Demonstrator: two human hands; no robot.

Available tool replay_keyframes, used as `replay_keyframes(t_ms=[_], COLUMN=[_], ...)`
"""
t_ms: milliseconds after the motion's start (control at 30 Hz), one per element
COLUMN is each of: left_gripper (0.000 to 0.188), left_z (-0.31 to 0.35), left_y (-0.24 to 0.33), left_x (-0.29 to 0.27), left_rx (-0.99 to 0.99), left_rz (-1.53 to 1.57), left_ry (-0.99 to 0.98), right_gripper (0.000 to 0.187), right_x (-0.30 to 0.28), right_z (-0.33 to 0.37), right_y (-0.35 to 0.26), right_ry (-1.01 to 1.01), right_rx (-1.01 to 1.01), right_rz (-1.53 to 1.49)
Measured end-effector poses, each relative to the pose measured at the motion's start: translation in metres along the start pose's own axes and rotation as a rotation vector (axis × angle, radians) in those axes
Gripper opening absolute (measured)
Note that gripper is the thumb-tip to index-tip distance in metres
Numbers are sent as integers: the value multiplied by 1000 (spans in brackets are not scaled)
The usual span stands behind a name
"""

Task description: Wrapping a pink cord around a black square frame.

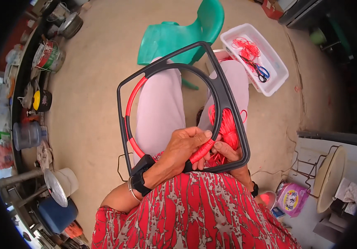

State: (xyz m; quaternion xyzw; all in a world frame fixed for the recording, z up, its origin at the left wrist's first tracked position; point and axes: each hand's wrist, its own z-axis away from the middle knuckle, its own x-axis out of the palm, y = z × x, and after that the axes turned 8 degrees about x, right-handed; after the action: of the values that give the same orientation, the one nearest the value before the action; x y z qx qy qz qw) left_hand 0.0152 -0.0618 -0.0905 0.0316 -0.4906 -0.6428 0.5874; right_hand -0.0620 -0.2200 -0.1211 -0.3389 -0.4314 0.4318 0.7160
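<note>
A black plastic frame with a round ring inside it rests across my thighs. Red cord is wound tightly round the ring's lower right; more red stretches cover its left side. My left hand grips the ring at this winding, thumb on top and fingertips underneath. Just right of it, my right hand reaches from beneath the frame, thumb and fingers pinched on red cord at the ring's edge. Its fingertips are partly hidden. A thick red cord bundle hangs between ring and outer frame, against my right hand.
Beyond my knees stands a green plastic chair. A white tub at the far right holds loose red cord and scissors. Pots, buckets and a water bottle line the left; a stool stands at the right.
</note>
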Motion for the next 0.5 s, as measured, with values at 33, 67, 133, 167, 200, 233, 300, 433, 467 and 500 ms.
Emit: replay_keyframes(t_ms=[33,67,133,167,200,233,300,433,467,500], left_gripper=[27,27,28,28,28,28,28,27,27,27], left_z=[0,1,0,-1,-1,-1,-1,0,0,0], left_y=[0,0,-1,-1,-1,-1,-1,-2,-3,-2], left_x=[-1,-1,-3,-4,-5,-5,-6,-6,-6,-5], left_rx=[-18,-36,-50,-65,-65,-72,-81,-68,-66,-68], left_rz=[2,4,27,48,48,61,75,80,83,82], left_ry=[-7,-14,-18,-24,-22,-28,-34,-49,-47,-48], right_gripper=[17,17,17,18,18,18,18,18,18,18], right_x=[-3,-5,-4,-3,-1,0,2,4,5,5], right_z=[-1,-1,0,0,1,1,2,0,1,0], right_y=[3,6,6,5,4,3,1,0,0,0], right_ry=[-45,-47,-32,-23,-17,-10,-1,23,28,34], right_rx=[-57,-56,-42,-32,-26,-22,-23,-25,-26,-27], right_rz=[10,11,3,-8,-17,-22,-33,-62,-67,-75])
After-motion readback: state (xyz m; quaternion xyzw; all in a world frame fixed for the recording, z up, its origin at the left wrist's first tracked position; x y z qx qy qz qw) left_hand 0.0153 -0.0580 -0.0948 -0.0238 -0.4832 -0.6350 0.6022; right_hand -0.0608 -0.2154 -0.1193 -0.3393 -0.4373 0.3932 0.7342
